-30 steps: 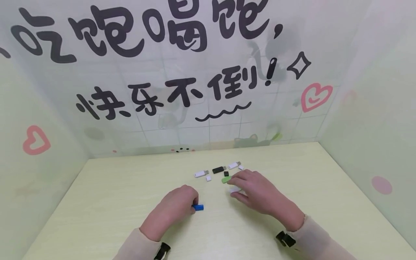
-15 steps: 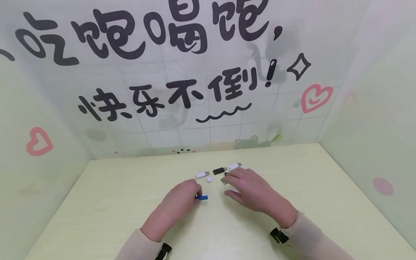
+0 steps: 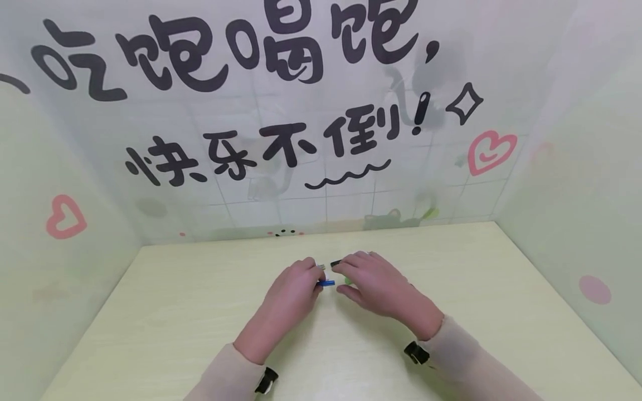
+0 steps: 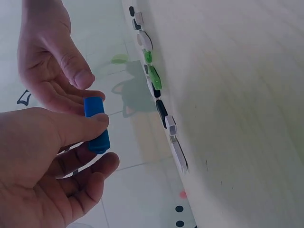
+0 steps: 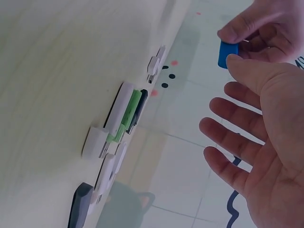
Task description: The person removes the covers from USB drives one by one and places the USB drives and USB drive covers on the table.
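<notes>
My left hand [image 3: 296,289] pinches a blue USB stick [image 3: 327,283] between thumb and fingers, held up off the table. The stick looks blue over its whole visible length in the left wrist view, part of it behind the thumb. My right hand [image 3: 376,281] hovers just to its right, fingers loosely spread and apart. In the right wrist view the right thumb overlaps the lower end of the stick; contact is unclear. Behind the hands lie a green USB stick [image 5: 130,109], a black one [image 5: 137,111] and white ones [image 5: 118,107], partly hidden from the head camera.
Several small parts, some looking like caps, lie among the sticks, such as a white piece [image 5: 96,142]. A dark piece [image 5: 80,206] lies nearer the right wrist camera. The pale table [image 3: 175,312] ends at a printed back wall [image 3: 200,195], with walls on both sides.
My left hand has moved up and to the right, carrying the blue USB stick towards the right hand. The right hand has shifted slightly left, leaving the green and white sticks where they lie.
</notes>
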Motion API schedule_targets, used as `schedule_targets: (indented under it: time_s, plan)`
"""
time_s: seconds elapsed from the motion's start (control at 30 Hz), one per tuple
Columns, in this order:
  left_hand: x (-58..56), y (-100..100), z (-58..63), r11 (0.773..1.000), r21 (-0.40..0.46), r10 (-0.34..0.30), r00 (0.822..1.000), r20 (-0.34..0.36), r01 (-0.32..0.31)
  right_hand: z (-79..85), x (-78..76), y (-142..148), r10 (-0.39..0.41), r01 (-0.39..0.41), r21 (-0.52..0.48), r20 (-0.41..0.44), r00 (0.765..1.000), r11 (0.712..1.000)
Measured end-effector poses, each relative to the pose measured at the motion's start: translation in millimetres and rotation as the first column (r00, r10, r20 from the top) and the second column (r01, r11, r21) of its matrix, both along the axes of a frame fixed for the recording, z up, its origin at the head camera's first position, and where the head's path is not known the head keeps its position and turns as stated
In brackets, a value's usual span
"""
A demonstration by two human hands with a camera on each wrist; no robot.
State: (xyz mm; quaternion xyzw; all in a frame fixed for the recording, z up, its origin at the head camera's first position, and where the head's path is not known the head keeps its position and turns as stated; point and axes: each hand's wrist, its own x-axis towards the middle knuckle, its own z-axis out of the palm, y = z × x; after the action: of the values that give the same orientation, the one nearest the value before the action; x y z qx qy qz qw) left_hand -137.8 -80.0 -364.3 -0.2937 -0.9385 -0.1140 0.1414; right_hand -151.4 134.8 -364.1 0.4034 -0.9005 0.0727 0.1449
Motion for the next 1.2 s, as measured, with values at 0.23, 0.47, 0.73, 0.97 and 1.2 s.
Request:
schedule_targets:
  time_s: [0.23,0.47,0.73,0.97,1.2]
  plan:
    - [-6.5,7.0,-4.6,0.999,0.050,0.013,0.999,-0.035,-0.012,-7.2,-9.0,-6.7,-0.006,0.006,-0.011,-0.003,1.000,1.000]
    - [-10.8,11.1,-10.8,0.996,0.090,0.016,1.000,-0.016,-0.015,-15.2,-15.1,-10.4,-0.022,0.021,-0.006,-0.030,0.999,1.000]
    - [-11.5,13.2,-14.9,0.992,0.122,0.020,1.000,-0.002,-0.019,-22.3,-18.2,-12.8,-0.031,0.030,-0.045,-0.025,0.999,0.999]
    - [-11.7,13.6,-17.7,0.991,0.131,0.017,1.000,-0.016,-0.015,-23.9,-18.4,-13.9,-0.013,0.012,-0.096,-0.018,1.000,0.995]
    - [-13.0,13.4,-18.5,0.993,0.118,0.026,1.000,-0.017,-0.024,-25.5,-21.2,-14.4,0.021,-0.027,-0.130,-0.047,0.999,0.991]
